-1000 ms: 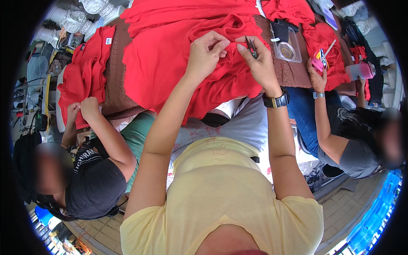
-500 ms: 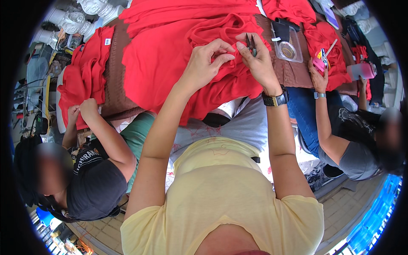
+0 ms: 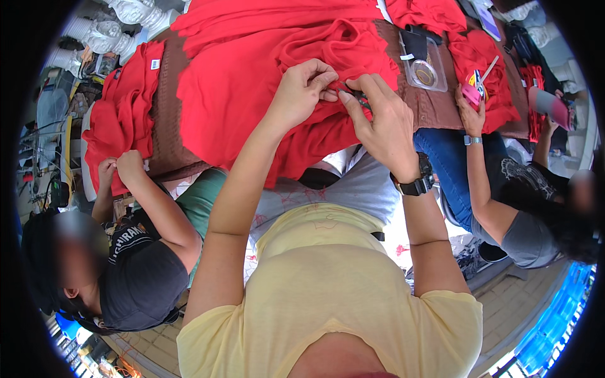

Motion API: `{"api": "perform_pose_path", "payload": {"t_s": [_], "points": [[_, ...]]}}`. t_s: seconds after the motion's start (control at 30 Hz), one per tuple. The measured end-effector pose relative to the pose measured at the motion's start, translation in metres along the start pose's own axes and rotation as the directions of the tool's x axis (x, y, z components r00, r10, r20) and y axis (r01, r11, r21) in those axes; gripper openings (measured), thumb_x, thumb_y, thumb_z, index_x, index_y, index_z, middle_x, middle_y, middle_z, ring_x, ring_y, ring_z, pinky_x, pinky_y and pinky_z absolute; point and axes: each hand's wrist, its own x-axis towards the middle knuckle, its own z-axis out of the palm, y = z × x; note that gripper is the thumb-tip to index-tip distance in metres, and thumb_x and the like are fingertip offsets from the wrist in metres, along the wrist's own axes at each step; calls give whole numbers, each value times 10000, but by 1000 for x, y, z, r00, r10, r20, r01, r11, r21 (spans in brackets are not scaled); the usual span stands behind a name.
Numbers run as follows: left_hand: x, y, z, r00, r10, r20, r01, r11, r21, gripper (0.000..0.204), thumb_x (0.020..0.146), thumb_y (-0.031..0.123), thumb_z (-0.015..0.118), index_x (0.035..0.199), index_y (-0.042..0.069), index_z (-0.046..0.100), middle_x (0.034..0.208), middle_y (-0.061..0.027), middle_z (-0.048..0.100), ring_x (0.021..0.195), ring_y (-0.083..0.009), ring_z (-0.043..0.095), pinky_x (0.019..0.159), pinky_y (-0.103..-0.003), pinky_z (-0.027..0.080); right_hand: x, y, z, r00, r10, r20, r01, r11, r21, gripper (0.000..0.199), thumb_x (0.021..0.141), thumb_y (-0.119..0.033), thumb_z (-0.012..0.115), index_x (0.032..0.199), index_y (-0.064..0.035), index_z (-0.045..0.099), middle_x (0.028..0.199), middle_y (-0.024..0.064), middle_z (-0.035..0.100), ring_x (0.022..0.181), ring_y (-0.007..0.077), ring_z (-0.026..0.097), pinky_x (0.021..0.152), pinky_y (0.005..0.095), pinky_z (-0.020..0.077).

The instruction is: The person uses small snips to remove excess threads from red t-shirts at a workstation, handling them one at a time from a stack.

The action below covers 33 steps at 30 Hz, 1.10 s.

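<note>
A large red garment (image 3: 252, 94) lies spread over a brown table (image 3: 165, 120) in front of me. My left hand (image 3: 302, 91) pinches a fold of the red fabric near its middle. My right hand (image 3: 381, 120), with a black watch on the wrist, holds a small dark tool (image 3: 354, 94), likely snips, against the same fold. The two hands almost touch.
A person in a black shirt sits at my left, both hands (image 3: 120, 167) on another red garment (image 3: 123, 113). At my right a person's hand (image 3: 471, 107) holds a small pink object. A clear plastic box (image 3: 423, 66) and more red cloth (image 3: 485, 69) lie on the table's right part.
My hands have drawn slightly nearer to me with the fold of red fabric, staying close together. The people beside me have barely moved.
</note>
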Motion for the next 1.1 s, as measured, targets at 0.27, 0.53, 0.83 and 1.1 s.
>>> {"api": "perform_pose_path", "payload": {"t_s": [0.27,0.53,0.83,1.1], "points": [[-5,12,7,1000,-28,2,28,1000,-9,167,1031,89,588,1055,-61,660,983,-82,697,870,-129,697,791,-260,617,-5,9,17,993,15,-120,-32,990,-137,114,897,-193,705,942,-107,645,820,93,598,649,345,646,517,458,468],[-1,4,8,1000,15,-10,-15,1000,23,156,1023,84,603,1039,-54,675,969,-78,709,896,-122,692,831,-270,618,-4,6,23,990,67,-125,-86,985,-151,106,893,-189,706,918,-103,650,825,98,600,645,358,645,510,466,464],[0,3,13,999,34,-42,-34,999,13,144,1009,69,623,1035,-57,688,953,-87,721,869,-122,696,823,-269,616,-5,14,29,984,99,-148,-112,990,-84,129,879,-125,741,937,-47,656,889,97,678,742,319,686,608,415,504],[-1,-1,15,996,81,-43,-82,996,-17,141,1007,68,627,1038,-56,688,953,-87,725,886,-121,697,826,-267,610,-5,14,32,979,115,-169,-126,990,-59,138,890,-138,738,932,-44,646,894,107,679,749,326,686,616,412,504]]}}
